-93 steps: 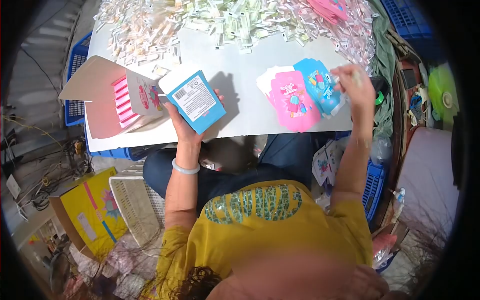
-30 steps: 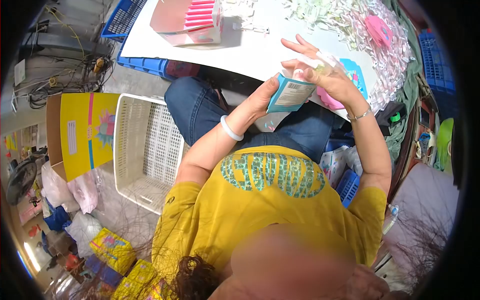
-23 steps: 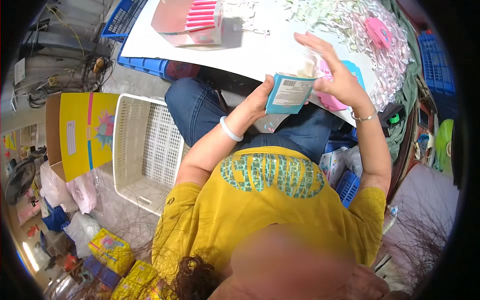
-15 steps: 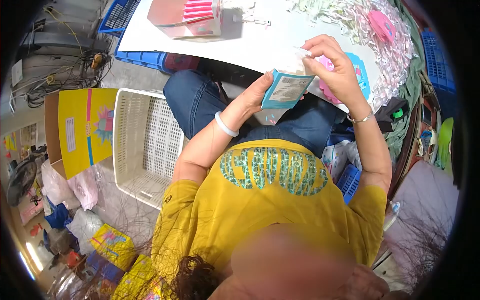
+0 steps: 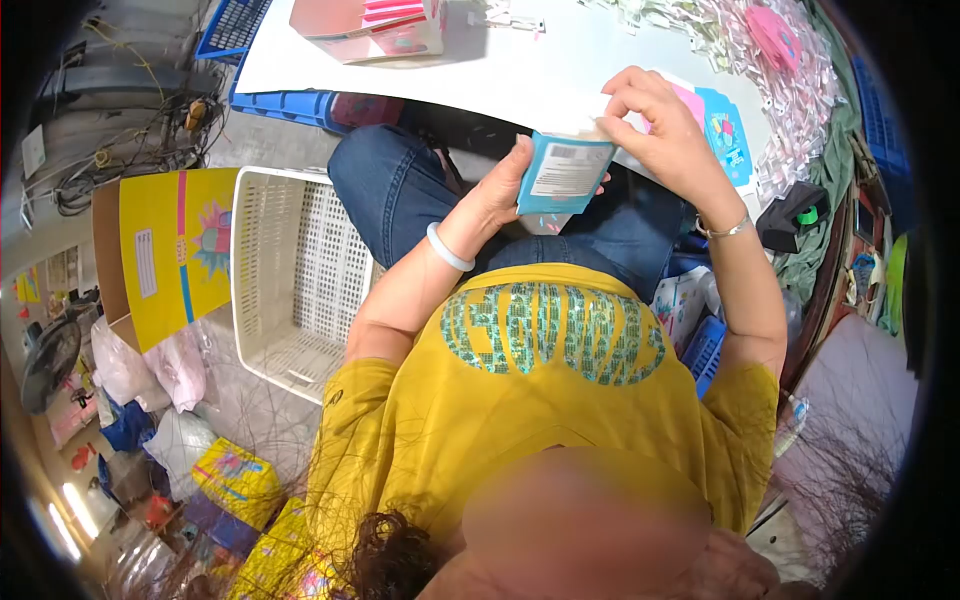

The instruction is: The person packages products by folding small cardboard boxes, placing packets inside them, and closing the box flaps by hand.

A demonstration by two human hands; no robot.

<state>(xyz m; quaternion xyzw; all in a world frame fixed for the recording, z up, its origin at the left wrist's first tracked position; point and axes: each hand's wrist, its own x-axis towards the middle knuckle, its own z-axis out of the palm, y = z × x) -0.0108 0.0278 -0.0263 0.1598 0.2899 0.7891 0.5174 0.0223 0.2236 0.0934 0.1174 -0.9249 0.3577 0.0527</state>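
Observation:
A small blue box point(image 5: 567, 172) with a white printed label is held over my lap, near the table's front edge. My left hand point(image 5: 505, 182) is wrapped round its left side and underside, fingertips showing at its right edge. My right hand point(image 5: 655, 125) is at the box's upper right corner, thumb and fingers pinched together at the white flap. Whether the fingers grip the flap or something small there is hidden. Flat blue cartons point(image 5: 728, 138) and a pink one point(image 5: 688, 103) lie on the table behind my right hand.
On the white table point(image 5: 400, 85) stand an open carton point(image 5: 375, 38) of pink packs and a spread of small clear pieces point(image 5: 815, 110), with pink cards point(image 5: 772, 38) on it. A white basket point(image 5: 300, 275) and yellow box point(image 5: 175, 255) are at left; a blue crate point(image 5: 705, 352) is at right.
The view has swung towards my lap. The blue box has moved from over the table to above my lap. My right hand has come from the cartons to the box, and its spread fingers have closed.

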